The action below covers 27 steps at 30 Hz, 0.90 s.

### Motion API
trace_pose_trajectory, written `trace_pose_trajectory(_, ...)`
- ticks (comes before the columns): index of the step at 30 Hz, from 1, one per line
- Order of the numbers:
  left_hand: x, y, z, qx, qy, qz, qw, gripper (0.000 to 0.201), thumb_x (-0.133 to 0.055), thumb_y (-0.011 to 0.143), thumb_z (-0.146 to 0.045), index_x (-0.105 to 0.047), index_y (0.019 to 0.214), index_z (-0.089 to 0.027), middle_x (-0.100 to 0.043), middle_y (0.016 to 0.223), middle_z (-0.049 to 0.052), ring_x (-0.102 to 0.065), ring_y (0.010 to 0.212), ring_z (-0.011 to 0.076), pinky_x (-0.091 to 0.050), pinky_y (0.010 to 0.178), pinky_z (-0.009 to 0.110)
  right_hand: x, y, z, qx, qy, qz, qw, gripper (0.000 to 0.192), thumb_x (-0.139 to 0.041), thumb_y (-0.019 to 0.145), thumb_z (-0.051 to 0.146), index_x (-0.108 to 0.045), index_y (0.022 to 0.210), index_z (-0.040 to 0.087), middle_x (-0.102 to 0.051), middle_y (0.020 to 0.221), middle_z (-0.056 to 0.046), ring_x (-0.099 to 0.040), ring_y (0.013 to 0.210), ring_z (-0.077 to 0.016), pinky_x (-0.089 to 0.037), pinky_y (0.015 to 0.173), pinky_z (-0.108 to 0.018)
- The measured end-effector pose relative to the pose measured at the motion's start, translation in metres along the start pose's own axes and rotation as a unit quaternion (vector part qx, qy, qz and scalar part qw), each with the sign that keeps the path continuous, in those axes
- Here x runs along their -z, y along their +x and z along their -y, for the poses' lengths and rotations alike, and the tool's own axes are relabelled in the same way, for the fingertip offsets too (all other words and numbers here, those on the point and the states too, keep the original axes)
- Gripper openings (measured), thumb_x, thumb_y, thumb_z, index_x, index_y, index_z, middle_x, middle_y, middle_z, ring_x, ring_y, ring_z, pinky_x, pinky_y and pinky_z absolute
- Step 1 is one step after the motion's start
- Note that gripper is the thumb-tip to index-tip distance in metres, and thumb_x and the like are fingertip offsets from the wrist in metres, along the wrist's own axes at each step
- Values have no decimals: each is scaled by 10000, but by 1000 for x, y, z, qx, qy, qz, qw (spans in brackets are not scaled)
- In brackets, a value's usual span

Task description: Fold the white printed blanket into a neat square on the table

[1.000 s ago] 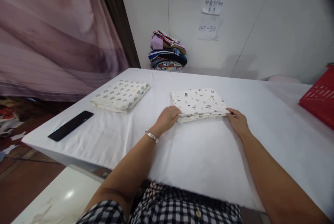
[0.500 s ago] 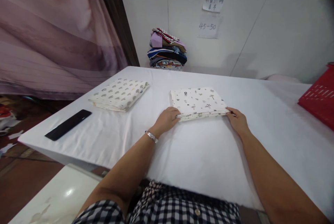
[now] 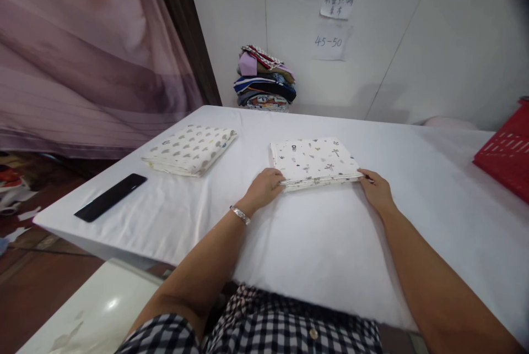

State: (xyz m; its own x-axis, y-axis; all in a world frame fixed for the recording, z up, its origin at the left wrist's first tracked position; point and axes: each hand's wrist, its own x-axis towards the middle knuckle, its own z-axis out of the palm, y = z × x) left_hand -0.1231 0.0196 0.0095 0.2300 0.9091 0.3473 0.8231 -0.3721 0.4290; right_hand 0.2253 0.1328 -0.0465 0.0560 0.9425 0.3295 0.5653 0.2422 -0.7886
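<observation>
Gripping the near corners of the folded printed cloth (image 3: 313, 162) at frame centre on the table (image 3: 330, 233), left hand (image 3: 264, 189) and right hand (image 3: 377, 191) fingers stay clamped; nothing has shifted, just squaring edges.

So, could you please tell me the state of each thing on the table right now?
Patterned cloth: folded flat, both near corners held.
Left hand: gripping the near left corner.
Right hand: fingers on the near right corner.
Second cloth: folded, untouched.
Black bar: lying flat.
</observation>
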Motion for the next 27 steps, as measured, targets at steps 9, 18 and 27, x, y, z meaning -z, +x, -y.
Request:
trace_pose_trajectory(9,-2,5,0,-34,35,-8,999,236,-412,918,-251,-634,884,-175,-634,980,75,-536,966,209,-451,866,390,-1,0,0,13,-5,-11,1000,343,-532,752,356,-693,1014,205,-683,1037,-61,-596,876,-211,-447,882,-405)
trace_pose_trajectory(18,-4,0,-1,-52,30,12,998,143,-512,869,-259,-623,903,-177,-630,994,76,-544,968,215,-465,843,383,-2,2,-3,4,5,-12,1000,342,-527,753,333,-690,1020,196,-681,1025,-67,-595,881,-212,-446,882,-407)
trace_pose_trajectory(27,-5,2,7,-78,45,-10,996,175,-537,829,-202,-618,984,-197,-626,1027,76,-548,991,228,-478,843,410,-2,4,0,13,14,-20,1000,325,-504,743,310,-686,987,196,-682,1007,-63,-593,892,-217,-449,876,-416)
